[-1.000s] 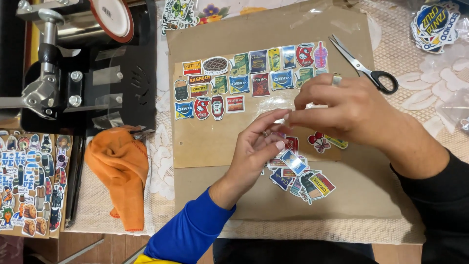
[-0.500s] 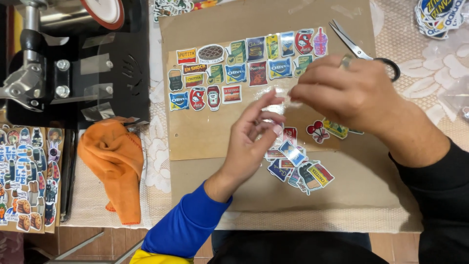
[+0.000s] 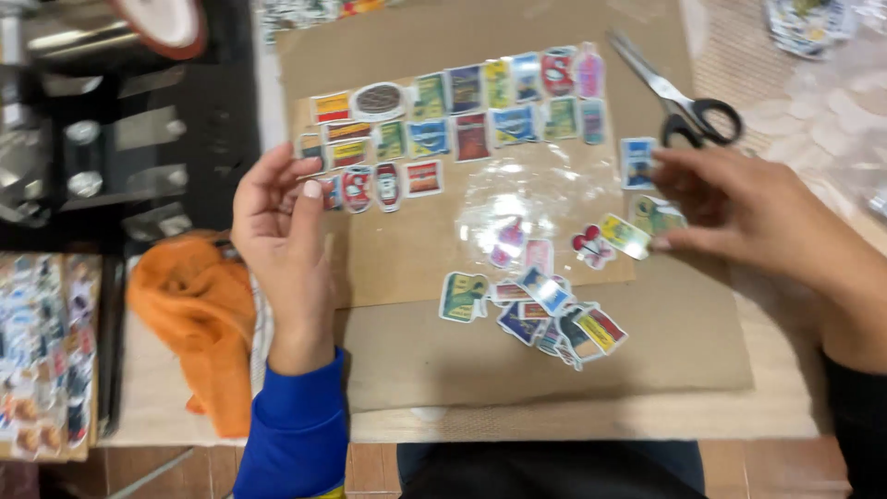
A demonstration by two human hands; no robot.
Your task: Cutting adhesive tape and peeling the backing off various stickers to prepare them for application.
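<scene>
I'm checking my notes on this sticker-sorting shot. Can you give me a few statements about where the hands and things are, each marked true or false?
1. The right hand holds a blue sticker at its fingertips. True.
2. The scissors are in the left hand. False: they lie on the brown cardboard, above the right hand, and no hand touches them.
3. An orange cloth lies left of the left hand. True.
4. The loose pile of stickers sits above the sticker rows. False: it lies below them, nearer the person.
5. The left hand has a black sleeve. False: its sleeve is blue.
</scene>
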